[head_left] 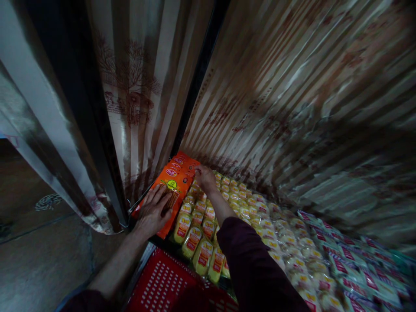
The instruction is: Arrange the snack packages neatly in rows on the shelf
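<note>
Several flat orange snack packets [177, 173] lie overlapping in a row along the left end of a low shelf. My left hand [154, 212] rests flat on the front packet, fingers spread and pointing away from me. At the right edge of the farther packets, my right hand [205, 178] is closed, its fingertips curled at a packet's corner; the exact grip is partly hidden. Right beside the orange packets stand rows of small clear-wrapped yellow cakes [203, 255] with red and white labels, under my right forearm.
A red perforated plastic basket [162, 277] sits in front of the shelf. Pale wrapped packs [295, 262] and pink-and-white bags [354, 268] continue to the right. Patterned curtains [260, 108] hang behind. A dark metal post [97, 143] rises at the left, beside the tiled floor [48, 260].
</note>
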Demonstrator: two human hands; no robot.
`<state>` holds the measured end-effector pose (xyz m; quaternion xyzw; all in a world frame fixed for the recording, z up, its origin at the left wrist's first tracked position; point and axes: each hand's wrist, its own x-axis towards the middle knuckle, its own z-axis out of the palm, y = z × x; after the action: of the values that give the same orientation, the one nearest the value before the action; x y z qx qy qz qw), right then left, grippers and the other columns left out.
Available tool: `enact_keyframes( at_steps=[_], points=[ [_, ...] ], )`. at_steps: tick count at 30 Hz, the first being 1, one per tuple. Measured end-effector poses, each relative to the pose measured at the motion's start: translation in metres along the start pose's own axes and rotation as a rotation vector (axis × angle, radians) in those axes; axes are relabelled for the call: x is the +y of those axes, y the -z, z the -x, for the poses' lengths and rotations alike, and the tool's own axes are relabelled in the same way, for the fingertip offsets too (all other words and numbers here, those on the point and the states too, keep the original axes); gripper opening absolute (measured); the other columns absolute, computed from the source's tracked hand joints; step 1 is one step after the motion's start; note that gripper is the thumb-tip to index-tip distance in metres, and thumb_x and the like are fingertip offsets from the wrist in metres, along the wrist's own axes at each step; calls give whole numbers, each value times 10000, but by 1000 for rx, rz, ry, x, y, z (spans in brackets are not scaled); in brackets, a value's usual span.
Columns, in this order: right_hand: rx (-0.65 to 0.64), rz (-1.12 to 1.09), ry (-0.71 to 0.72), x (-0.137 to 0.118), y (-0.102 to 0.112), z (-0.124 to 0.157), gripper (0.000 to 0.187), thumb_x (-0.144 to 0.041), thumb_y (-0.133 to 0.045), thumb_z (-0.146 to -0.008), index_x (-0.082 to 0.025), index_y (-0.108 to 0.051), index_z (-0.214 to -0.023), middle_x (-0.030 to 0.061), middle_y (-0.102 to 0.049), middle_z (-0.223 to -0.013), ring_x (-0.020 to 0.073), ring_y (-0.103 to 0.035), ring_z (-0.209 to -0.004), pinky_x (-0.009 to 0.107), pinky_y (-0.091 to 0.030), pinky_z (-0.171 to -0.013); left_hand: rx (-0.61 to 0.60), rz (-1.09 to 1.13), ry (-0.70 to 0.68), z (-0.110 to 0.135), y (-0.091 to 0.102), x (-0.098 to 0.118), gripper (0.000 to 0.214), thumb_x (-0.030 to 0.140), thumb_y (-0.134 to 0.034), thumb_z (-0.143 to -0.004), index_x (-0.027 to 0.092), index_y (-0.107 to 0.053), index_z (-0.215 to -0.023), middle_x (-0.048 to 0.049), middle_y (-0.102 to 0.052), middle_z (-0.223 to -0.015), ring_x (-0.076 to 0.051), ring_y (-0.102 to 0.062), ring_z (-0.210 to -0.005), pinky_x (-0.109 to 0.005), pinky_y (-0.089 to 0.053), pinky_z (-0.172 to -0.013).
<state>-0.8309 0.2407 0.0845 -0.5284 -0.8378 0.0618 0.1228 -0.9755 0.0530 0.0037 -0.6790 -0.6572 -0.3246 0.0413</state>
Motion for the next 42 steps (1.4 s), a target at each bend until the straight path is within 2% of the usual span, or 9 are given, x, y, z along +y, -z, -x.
enact_keyframes(
  at_steps=[3, 8, 13, 17, 21, 26, 33, 37, 42],
  points=[
    [-20, 26, 45, -4, 2, 3, 279, -251, -443, -936, -244, -678, -1086, 11, -697, -1119, 146, -602, -1056, 241, -402, -951, 8, -3, -1, -1, 1, 1, 410, 274, -545, -850, 191, -580, -1250, -93, -437, -1449, -282, -320, -1385, -492, -321, -1123],
    [-57, 91, 68, -18, -2, 3, 291, -306, -450, -936, -221, -684, -1086, 65, -707, -1080, 193, -592, -1054, 297, -399, -950, 23, -9, 1, -2, 4, 1, 441, 279, -583, -824, 205, -573, -1259, -84, -434, -1453, -279, -341, -1374, -484, -306, -1132],
    [-134, 132, 159, -22, -6, 0, 246, -291, -495, -914, -224, -724, -975, 46, -684, -1132, 188, -543, -1117, 297, -333, -1022, -1, -21, 29, -2, 5, 3, 449, 307, -602, -813, 212, -581, -1251, -74, -450, -1442, -291, -334, -1376, -493, -319, -1122],
    [-164, 164, 178, -24, -8, -3, 248, -241, -498, -900, -179, -737, -883, 100, -694, -1073, 210, -546, -1097, 324, -316, -1037, -1, -18, 42, -2, 4, 3, 453, 307, -609, -811, 213, -585, -1253, -76, -452, -1440, -296, -324, -1381, -491, -318, -1123],
    [-134, 142, 238, -40, -10, -7, 303, -217, -425, -929, -137, -700, -1027, 119, -670, -1130, 221, -504, -1152, 331, -313, -1045, -2, 11, 33, -2, 4, 2, 459, 297, -615, -797, 213, -584, -1247, -72, -431, -1456, -286, -319, -1385, -486, -311, -1129],
    [-162, 86, 373, -61, -21, -5, 332, -320, -394, -970, -233, -645, -1168, 17, -627, -1259, 171, -452, -1232, 302, -306, -1073, -30, -12, 35, -1, 5, 2, 472, 306, -610, -813, 191, -576, -1270, -95, -388, -1484, -285, -275, -1407, -471, -265, -1149],
    [-172, 91, 333, -57, -27, -2, 392, -292, -428, -947, -181, -555, -1301, 94, -474, -1436, 297, -289, -1386, 526, -259, -1105, -106, -35, -22, 4, -1, -1, 621, 394, -594, -831, 198, -437, -1399, -103, -242, -1552, -306, -155, -1442, -513, -232, -1143],
    [-141, 46, 345, -71, -20, 8, 418, -233, -420, -931, -119, -534, -1317, 140, -426, -1463, 251, -302, -1393, 427, -265, -1135, -82, -31, 9, 2, 1, 1, 617, 360, -605, -819, 181, -447, -1388, -127, -245, -1548, -312, -166, -1439, -523, -228, -1141],
    [-169, -6, 368, -90, -20, 39, 406, -124, -427, -878, -125, -586, -1251, 116, -568, -1327, 202, -388, -1343, 337, -283, -1135, -87, -21, 43, 2, 10, 4, 602, 317, -608, -810, 173, -457, -1374, -133, -264, -1540, -311, -171, -1439, -527, -228, -1142]
  ],
)
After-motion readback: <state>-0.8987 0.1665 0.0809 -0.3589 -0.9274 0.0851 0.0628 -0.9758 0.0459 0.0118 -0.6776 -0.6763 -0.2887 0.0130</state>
